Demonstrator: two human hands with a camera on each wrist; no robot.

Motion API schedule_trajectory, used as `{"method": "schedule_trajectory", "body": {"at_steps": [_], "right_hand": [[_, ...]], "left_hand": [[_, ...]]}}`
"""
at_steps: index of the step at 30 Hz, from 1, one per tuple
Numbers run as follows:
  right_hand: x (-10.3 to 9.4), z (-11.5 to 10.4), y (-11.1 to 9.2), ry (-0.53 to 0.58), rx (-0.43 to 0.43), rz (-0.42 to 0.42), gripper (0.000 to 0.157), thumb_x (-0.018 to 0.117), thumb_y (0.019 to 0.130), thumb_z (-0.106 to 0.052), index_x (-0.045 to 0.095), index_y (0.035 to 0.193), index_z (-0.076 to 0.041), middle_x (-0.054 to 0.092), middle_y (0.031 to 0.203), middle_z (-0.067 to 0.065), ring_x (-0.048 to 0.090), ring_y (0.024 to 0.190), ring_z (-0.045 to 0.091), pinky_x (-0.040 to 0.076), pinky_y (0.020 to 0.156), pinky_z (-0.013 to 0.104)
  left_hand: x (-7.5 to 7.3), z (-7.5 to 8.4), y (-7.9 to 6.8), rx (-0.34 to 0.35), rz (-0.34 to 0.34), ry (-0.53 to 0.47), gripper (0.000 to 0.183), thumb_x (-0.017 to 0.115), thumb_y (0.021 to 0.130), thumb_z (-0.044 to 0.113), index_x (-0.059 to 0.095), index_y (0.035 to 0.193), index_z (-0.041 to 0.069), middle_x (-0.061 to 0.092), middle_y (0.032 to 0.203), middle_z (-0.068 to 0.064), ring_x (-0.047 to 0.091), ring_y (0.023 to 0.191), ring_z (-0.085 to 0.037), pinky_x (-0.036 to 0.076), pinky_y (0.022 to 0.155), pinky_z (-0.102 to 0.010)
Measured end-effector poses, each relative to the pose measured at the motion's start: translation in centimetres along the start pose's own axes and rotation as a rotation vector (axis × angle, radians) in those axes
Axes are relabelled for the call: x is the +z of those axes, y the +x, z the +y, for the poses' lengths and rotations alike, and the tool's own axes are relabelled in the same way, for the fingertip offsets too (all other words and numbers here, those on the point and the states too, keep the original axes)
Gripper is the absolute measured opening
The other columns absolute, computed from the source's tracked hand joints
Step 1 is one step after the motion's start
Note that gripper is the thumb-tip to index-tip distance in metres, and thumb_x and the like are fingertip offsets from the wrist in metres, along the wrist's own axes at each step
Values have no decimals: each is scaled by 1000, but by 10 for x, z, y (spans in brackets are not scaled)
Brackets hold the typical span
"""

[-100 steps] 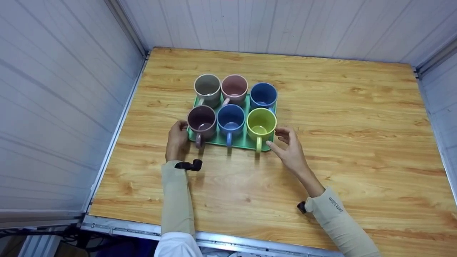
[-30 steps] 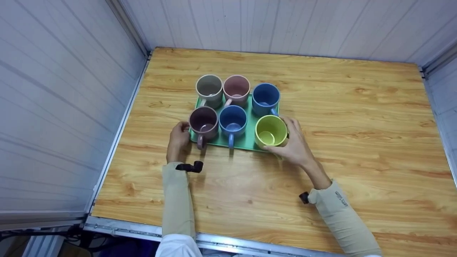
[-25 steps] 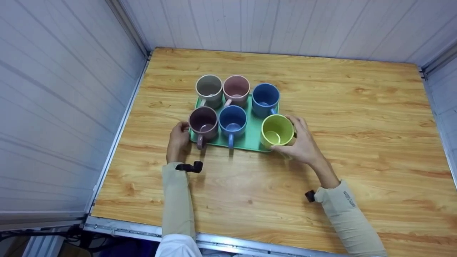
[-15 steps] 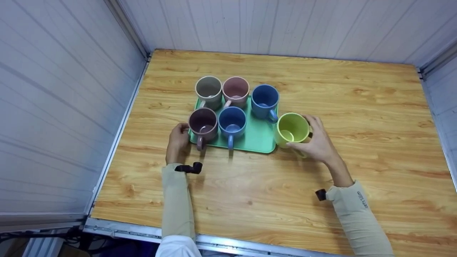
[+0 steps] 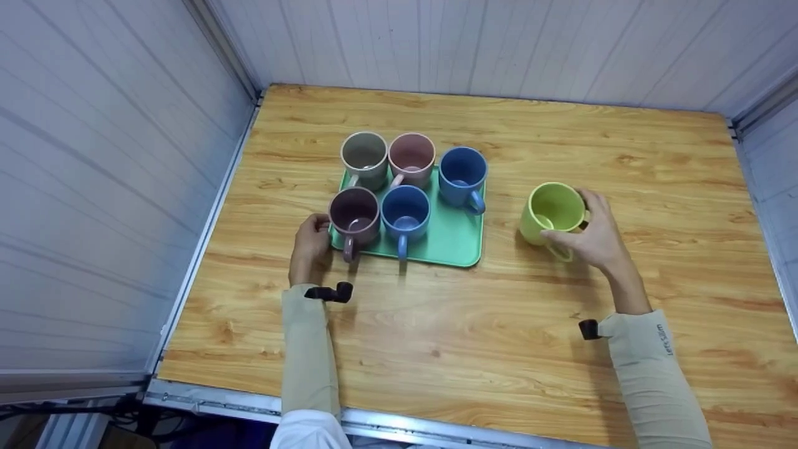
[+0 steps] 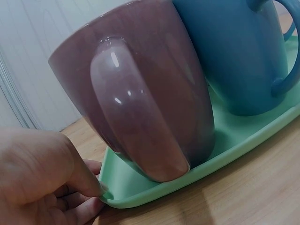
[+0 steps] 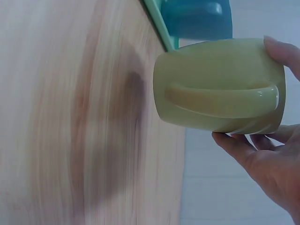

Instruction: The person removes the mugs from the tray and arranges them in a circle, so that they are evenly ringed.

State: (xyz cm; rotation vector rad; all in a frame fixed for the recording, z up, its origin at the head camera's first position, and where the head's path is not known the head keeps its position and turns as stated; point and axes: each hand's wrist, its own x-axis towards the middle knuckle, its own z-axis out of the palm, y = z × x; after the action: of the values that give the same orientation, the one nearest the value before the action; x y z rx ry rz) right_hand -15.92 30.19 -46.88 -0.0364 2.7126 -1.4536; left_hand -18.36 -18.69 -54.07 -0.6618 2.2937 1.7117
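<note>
Right hand grips the yellow mug near its rim, above the worktop, apparently keeping the base free. Left hand pinches the green tray, presumably steadying it under five mugs to that hand's right.

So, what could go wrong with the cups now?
The right hand holds the yellow mug near its rim, lifted above the table, so it might slip and drop. The left hand pinches the green tray at its corner; a tug could perhaps knock the purple mug into the blue mug beside it.
</note>
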Motion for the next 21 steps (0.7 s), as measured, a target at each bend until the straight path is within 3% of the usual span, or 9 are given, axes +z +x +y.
{"method": "schedule_trajectory", "body": {"at_steps": [2,8,13,18,21], "right_hand": [[-5,3,2,-8,4,12,96,84,72,-27,28,147,-5,29,141,18,37,125,35,38,102,56],[-19,12,8,-29,41,25,97,84,71,-30,29,147,-5,28,142,18,34,126,34,35,103,57],[-31,18,16,-54,87,24,99,82,73,-34,26,149,-7,26,143,19,32,127,36,33,102,57],[-41,24,26,-88,110,47,101,82,72,-36,24,150,-8,24,145,21,31,128,40,29,104,60],[-45,29,31,-99,108,71,99,83,72,-35,27,149,-8,25,144,21,30,127,40,26,105,61]], "left_hand": [[0,0,0,-19,0,-45,30,40,95,1,53,122,2,53,114,-11,49,104,-21,43,91,-29],[0,-1,0,21,10,38,33,39,94,0,53,124,0,54,116,-13,49,107,-22,41,93,-29],[0,-1,-1,-16,2,-46,31,38,95,-1,53,122,0,53,113,-10,49,104,-20,43,89,-27],[-1,0,-2,-9,-9,-28,31,38,96,1,53,123,1,53,114,-11,49,105,-20,43,89,-27],[-3,1,-2,7,-18,36,33,37,96,4,52,125,1,53,117,-12,49,106,-22,42,91,-29]]}}
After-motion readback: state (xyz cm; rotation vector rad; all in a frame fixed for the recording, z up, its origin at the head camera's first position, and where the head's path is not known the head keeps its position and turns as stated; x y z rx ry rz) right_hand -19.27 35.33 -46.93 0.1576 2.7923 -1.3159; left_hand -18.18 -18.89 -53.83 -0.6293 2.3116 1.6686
